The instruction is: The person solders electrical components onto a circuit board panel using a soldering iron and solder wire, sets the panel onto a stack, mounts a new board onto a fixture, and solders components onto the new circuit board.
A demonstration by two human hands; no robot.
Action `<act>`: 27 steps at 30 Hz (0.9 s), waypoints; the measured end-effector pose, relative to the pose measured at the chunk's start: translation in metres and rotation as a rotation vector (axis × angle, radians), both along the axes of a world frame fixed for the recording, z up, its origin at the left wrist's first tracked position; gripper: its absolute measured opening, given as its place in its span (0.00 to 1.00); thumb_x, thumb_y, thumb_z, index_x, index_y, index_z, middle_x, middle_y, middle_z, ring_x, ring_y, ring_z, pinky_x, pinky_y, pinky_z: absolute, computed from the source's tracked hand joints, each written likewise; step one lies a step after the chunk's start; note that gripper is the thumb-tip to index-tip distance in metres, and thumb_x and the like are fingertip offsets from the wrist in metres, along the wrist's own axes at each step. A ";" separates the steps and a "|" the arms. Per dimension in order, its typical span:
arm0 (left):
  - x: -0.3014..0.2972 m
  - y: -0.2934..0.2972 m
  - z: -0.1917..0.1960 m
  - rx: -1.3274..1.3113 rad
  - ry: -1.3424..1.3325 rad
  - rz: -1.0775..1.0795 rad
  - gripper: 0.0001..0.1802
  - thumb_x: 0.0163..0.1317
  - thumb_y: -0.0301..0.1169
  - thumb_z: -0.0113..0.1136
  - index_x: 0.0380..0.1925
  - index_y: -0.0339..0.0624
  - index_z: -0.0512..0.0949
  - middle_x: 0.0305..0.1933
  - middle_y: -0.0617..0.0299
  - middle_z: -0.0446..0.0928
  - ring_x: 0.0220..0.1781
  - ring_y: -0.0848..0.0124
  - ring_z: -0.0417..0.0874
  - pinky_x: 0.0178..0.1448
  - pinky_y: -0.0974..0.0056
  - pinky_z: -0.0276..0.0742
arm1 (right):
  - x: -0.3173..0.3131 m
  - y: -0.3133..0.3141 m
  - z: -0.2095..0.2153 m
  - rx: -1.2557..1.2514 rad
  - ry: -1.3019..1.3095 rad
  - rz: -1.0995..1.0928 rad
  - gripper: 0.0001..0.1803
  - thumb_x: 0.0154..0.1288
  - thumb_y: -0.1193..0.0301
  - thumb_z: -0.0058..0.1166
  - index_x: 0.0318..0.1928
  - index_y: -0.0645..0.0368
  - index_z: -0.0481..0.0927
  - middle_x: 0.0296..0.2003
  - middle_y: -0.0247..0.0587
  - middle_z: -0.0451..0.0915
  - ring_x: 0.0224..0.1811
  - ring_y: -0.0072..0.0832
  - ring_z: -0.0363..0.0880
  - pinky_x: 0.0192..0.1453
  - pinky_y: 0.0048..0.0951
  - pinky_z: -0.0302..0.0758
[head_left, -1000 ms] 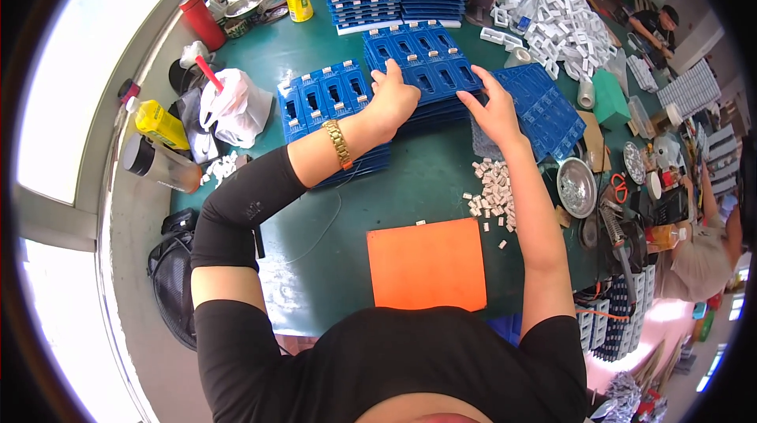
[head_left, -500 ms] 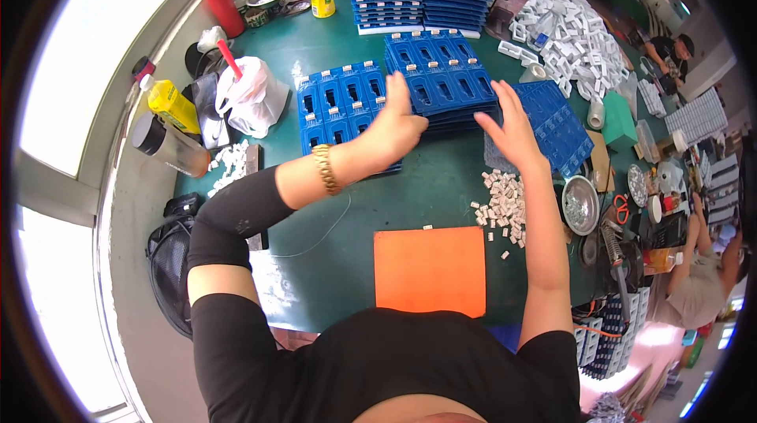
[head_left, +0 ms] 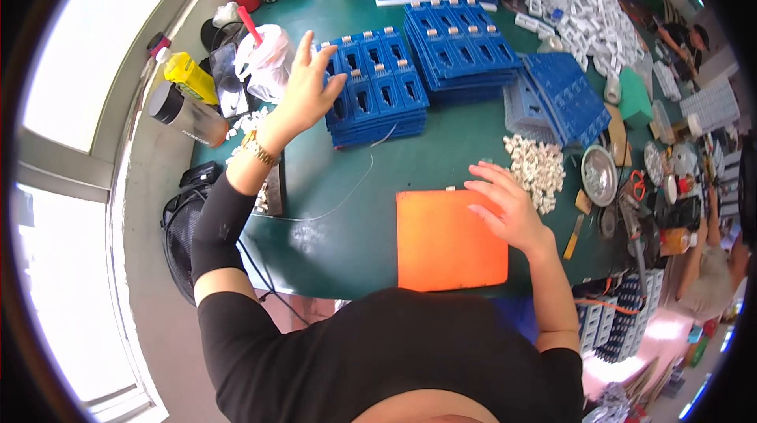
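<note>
My left hand (head_left: 306, 90) has its fingers spread at the left edge of a stack of blue plastic panels (head_left: 372, 80); no object shows in it. Whether the fingertips touch the stack I cannot tell. My right hand (head_left: 509, 208), also open and holding nothing, hovers over the right side of an orange square pad (head_left: 441, 245). Just beyond that hand lies a heap of small white parts (head_left: 538, 171). A second stack of blue panels (head_left: 461, 48), with small pale pieces set along its top, stands farther back.
Another blue panel (head_left: 569, 96) leans at the right, near a pile of white plastic pieces (head_left: 587, 17). A metal bowl (head_left: 599, 176) and orange-handled scissors (head_left: 637, 185) lie to the right. Bottles (head_left: 188, 76) and a white plastic bag (head_left: 268, 64) stand on the left.
My left hand has moved left, from between the two blue stacks to the left stack's outer edge. My right hand has come back toward me, over the orange pad. The view has shifted slightly.
</note>
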State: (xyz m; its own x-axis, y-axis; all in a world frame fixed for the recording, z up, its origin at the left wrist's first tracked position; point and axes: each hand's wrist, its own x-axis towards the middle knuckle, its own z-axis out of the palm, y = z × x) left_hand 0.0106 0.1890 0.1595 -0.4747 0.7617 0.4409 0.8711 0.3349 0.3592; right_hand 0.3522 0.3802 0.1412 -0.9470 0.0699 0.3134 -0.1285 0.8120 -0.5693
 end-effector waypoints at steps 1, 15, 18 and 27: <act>0.005 -0.011 0.000 0.023 0.074 0.007 0.27 0.61 0.32 0.59 0.60 0.37 0.67 0.71 0.29 0.49 0.70 0.36 0.58 0.70 0.48 0.60 | 0.004 -0.003 -0.003 -0.019 -0.010 -0.017 0.19 0.57 0.71 0.63 0.49 0.60 0.79 0.57 0.46 0.74 0.65 0.46 0.67 0.67 0.42 0.66; 0.172 -0.061 -0.047 -0.328 -0.177 -0.607 0.38 0.46 0.37 0.73 0.61 0.55 0.70 0.69 0.46 0.56 0.69 0.43 0.55 0.68 0.43 0.59 | 0.115 -0.025 -0.044 0.343 -0.004 -0.245 0.21 0.54 0.80 0.52 0.49 0.50 0.82 0.57 0.43 0.74 0.59 0.41 0.72 0.59 0.40 0.69; 0.171 -0.054 -0.058 -0.248 -0.041 -0.675 0.30 0.51 0.38 0.67 0.57 0.59 0.74 0.68 0.49 0.58 0.70 0.45 0.56 0.66 0.44 0.59 | 0.108 -0.022 -0.044 0.359 0.044 -0.213 0.18 0.53 0.78 0.54 0.44 0.49 0.85 0.53 0.41 0.79 0.56 0.39 0.74 0.58 0.38 0.70; 0.109 -0.003 0.019 0.637 -0.407 -0.481 0.12 0.65 0.29 0.53 0.47 0.41 0.78 0.46 0.57 0.79 0.51 0.55 0.78 0.56 0.56 0.71 | 0.039 -0.045 0.004 -0.133 0.554 -0.049 0.43 0.54 0.78 0.65 0.69 0.58 0.59 0.42 0.50 0.83 0.46 0.41 0.84 0.50 0.36 0.77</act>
